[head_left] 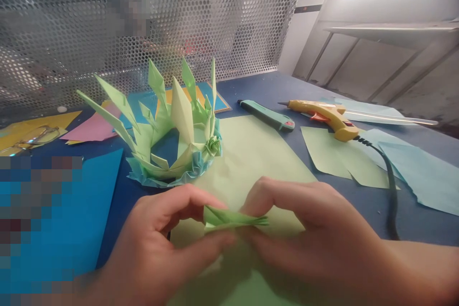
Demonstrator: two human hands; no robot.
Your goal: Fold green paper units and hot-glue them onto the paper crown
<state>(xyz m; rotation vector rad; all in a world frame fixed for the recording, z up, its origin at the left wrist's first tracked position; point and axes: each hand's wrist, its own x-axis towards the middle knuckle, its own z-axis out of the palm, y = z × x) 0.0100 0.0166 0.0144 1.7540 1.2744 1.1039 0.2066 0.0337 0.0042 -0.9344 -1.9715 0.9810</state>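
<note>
Between my two hands is a small folded piece of green paper [229, 219], held level with its layered edges facing me. My left hand [161, 234] pinches its left part between thumb and fingers. On the other side, my right hand [301, 224] pinches it toward its narrow right end. Under both hands lies a large pale green sheet [254, 153]. Just beyond my left hand stands a paper crown [179, 110] with tall pointed green spikes, a crumpled blue paper base [199, 165] and a green paper rose [213, 146] at its right side.
A teal utility knife [267, 114] lies behind the sheet. Right of it rests a yellow glue gun [322, 114], its black cord [392, 201] running toward me. Green paper pieces [340, 158], light blue paper [426, 167], a blue sheet [93, 201] and glasses [34, 138] surround. Perforated metal [229, 5] stands behind.
</note>
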